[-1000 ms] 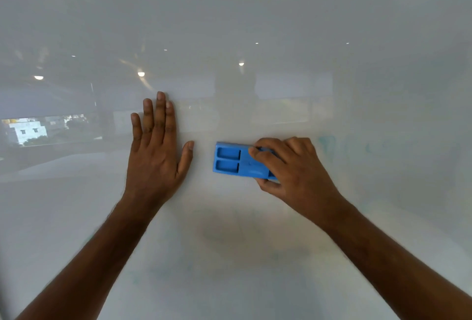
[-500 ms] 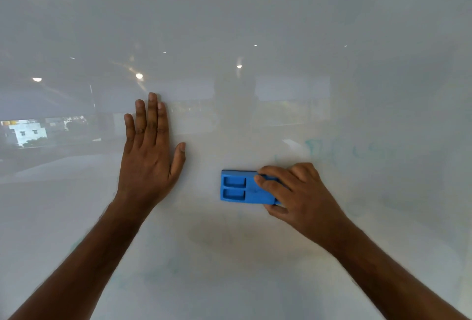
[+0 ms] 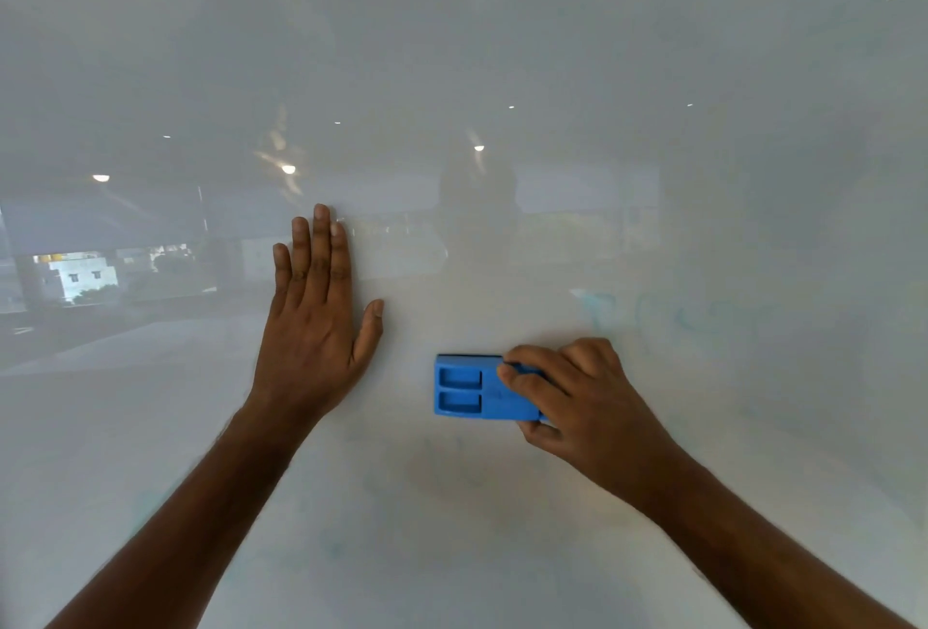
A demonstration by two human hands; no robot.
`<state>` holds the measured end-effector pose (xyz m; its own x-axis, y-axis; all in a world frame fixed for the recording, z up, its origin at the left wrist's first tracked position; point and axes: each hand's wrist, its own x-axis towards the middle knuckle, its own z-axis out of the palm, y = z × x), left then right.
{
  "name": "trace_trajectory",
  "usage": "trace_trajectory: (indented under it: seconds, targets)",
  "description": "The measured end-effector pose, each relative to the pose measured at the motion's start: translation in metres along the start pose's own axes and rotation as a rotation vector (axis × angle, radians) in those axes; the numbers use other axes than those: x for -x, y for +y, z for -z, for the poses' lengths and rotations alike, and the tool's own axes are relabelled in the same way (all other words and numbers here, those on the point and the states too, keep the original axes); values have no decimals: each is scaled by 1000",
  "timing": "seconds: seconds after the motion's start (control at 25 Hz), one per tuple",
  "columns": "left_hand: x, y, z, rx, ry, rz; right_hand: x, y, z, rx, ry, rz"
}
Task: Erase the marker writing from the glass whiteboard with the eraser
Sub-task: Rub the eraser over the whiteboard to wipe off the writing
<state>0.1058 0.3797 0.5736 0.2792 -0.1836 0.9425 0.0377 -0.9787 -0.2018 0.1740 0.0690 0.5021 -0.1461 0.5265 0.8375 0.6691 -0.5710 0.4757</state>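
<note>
faint teal smears on whiteboard, nothing legible

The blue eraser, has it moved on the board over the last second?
Yes. The blue eraser, held in the right hand, has slid down the glass whiteboard, farther below the faint teal marker traces up to its right.

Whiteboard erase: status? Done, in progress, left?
Mostly done: the whiteboard looks clear around and above the hands. In hand: the right hand presses the blue eraser to the glass, with the left hand flat on the board. Left: faint teal marker residue up and right of the eraser, plus light smudges below.
</note>
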Motion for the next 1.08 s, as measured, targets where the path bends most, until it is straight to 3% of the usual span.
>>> trace_trajectory:
  seconds: [0.44, 0.8, 1.08]
  targets:
    - [0, 28, -5, 7, -8, 2, -40, 38, 19, -40, 143, -208]
    - [6, 33, -8, -8, -12, -13, 25, 46, 22, 10, 14, -42]
    - [9, 42, -12, -30, -3, -28, -26, 67, 31, -32, 171, -240]
